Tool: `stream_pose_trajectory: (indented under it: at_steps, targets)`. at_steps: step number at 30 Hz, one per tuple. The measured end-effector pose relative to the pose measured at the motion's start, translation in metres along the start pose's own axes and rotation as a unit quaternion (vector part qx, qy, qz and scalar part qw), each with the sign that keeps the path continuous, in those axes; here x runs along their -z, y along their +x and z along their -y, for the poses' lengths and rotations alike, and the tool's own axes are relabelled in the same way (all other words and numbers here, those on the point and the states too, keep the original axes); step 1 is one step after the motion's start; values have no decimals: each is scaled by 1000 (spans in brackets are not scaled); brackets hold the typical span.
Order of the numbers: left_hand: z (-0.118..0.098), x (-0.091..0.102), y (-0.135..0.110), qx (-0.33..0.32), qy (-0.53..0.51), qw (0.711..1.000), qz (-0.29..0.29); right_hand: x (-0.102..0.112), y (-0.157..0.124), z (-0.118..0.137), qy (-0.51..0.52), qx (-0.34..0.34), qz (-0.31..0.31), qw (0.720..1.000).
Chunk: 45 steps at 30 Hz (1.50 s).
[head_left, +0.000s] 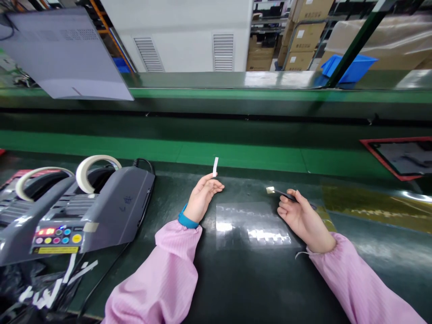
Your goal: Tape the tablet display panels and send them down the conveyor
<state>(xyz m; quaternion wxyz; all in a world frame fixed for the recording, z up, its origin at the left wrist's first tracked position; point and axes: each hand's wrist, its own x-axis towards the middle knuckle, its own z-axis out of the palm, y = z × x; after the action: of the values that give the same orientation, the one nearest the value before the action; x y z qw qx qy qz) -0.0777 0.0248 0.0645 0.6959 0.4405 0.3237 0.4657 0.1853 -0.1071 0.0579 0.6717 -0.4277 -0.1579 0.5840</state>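
Left hand (pixel 202 195) bears white strip (pixel 215 165), pinch unclear; right hand (pixel 305 218) clamped on dark tool (pixel 285 195) — likely keeping gold piece (pixel 270 190) untouched.

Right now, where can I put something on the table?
The tabletop looks bare on the near side of the clear sheet, between the pink sleeves, and between the tape dispenser and left hand. It's crowded lower left, with white strips.

- left sleeve (pixel 165 274) and right sleeve (pixel 357 279): pink, super fine stripes, kinda baggy, gathered at the wrists
- teal band (pixel 188 218) just behind the bare left fingers (pixel 217 184)
- thin pale cord (pixel 301 252) poking out behind the right fingers (pixel 283 211), bare too
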Motion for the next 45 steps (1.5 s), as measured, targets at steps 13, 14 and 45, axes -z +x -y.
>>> stream_pose_trajectory:
  at_steps: [13,14,45]
  targets:
    - [-9,0,5,0,-3,1000,-20,-15,-2,1,-67,145,2,987]
    - [-10,0,5,0,-2,1000,-21,-14,-2,8,-122,171,9,978]
    - [-10,-2,2,-22,72,997,26,50,69,186,-898,225,-215,310]
